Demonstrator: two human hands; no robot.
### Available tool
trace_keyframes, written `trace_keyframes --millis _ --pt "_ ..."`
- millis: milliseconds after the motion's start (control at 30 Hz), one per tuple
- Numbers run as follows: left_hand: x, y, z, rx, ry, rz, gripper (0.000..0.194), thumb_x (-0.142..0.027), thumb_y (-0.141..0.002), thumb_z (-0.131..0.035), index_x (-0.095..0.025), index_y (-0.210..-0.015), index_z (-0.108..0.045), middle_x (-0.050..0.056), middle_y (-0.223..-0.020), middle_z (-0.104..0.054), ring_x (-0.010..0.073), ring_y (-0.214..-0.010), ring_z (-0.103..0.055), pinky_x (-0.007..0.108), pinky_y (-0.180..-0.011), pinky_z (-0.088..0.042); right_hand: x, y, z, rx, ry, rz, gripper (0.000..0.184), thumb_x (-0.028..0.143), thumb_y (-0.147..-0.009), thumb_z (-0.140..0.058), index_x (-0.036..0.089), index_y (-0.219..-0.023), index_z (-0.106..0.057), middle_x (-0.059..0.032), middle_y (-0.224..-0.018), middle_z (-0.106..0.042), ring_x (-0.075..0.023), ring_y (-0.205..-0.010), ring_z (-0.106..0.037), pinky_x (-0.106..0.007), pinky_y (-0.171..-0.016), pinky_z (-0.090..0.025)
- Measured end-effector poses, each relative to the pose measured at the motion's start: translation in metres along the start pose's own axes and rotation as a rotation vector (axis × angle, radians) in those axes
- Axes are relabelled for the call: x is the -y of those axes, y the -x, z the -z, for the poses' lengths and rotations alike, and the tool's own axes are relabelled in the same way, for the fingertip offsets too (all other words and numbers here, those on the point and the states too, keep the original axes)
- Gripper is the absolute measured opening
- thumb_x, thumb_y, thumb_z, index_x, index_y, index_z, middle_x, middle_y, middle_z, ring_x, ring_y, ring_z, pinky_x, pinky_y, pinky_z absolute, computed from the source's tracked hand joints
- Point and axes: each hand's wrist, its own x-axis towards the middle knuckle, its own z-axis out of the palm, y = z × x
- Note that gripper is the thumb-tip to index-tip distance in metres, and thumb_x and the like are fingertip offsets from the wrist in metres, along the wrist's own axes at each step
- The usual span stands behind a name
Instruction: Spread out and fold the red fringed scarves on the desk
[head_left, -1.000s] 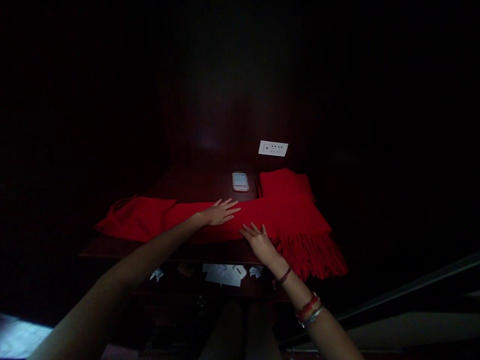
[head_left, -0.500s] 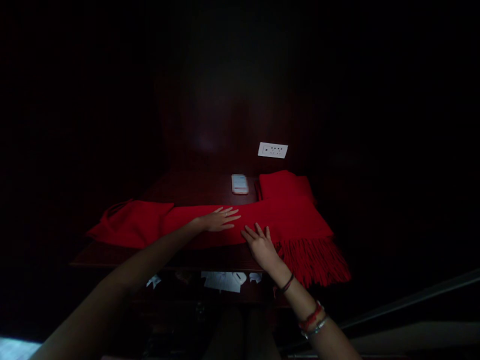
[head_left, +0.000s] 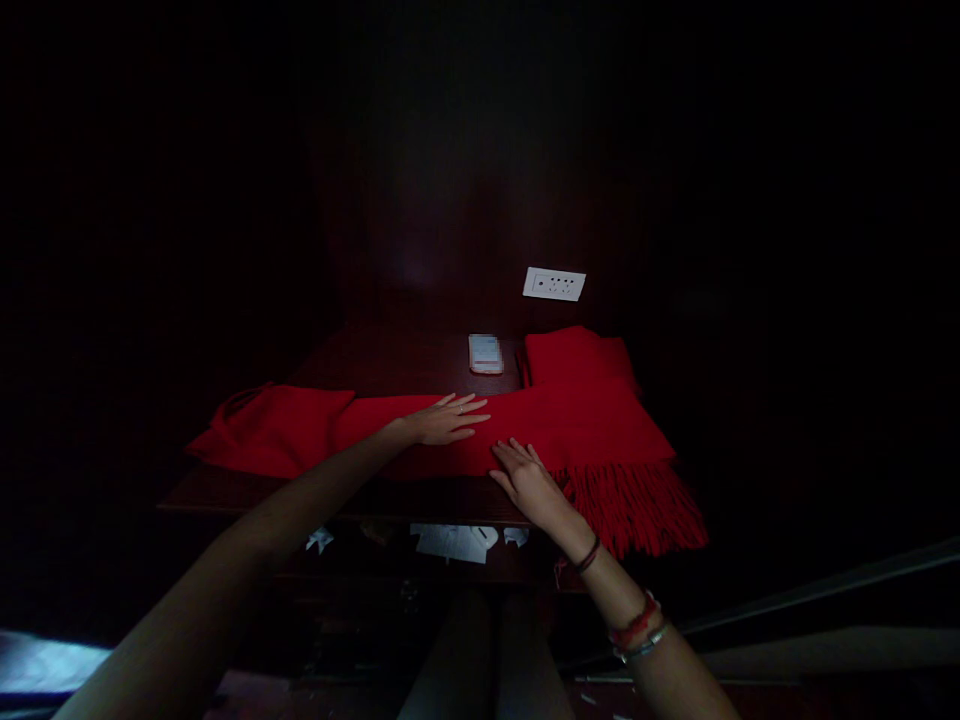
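Note:
A long red scarf (head_left: 420, 460) lies folded lengthwise across a dark wooden desk. Its fringe (head_left: 637, 508) hangs over the front edge at the right, and its left end is bunched and wrinkled. My left hand (head_left: 442, 420) rests flat on the middle of the scarf, fingers spread and pointing right. Just right of it, my right hand (head_left: 529, 485) lies on the scarf near its front edge, the fingers loosely stretched out. Neither hand grips the cloth. Behind the scarf's right part sits a folded red cloth (head_left: 577, 355).
A phone-like device with a lit screen (head_left: 486, 354) lies behind the scarf. A white socket plate (head_left: 554, 284) is on the dark back wall. Papers (head_left: 450, 543) and a small white object (head_left: 485, 537) lie on a shelf below the desktop (head_left: 225, 492).
The whole view has shifted slightly, so everything sits a little higher and further right. My right hand's fingers have bent a little; my left hand stays flat on the scarf.

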Motion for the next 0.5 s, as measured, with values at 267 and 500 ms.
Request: trace_keyframes --millis 267,500 --pt "0.001 -0.021 -0.007 0.057 -0.006 -0.032 0.046 -0.04 -0.087 -0.025 -0.028 -0.13 -0.019 0.001 -0.138 -0.014 0.0217 -0.126 -0.009 0.044 -0.099 -0.011 -0.008 0.002 -0.003 0.256 0.057 -0.235 0.063 0.059 -0.079 -0.018 0.023 -0.131 -0.022 -0.0098 -0.138 -0.011 -0.031 -0.125 -0.002 -0.05 -0.097 -0.008" --pt "0.007 -0.008 -0.009 -0.096 -0.029 -0.004 0.046 -0.042 -0.087 -0.023 -0.028 -0.131 -0.018 0.001 -0.139 -0.006 0.0212 -0.126 -0.001 0.044 -0.1 -0.005 0.004 0.002 0.004 0.13 0.099 -0.121 0.059 0.052 -0.082 -0.024 0.018 -0.129 -0.028 -0.011 -0.137 -0.018 -0.0287 -0.125 -0.007 -0.046 -0.098 -0.013"
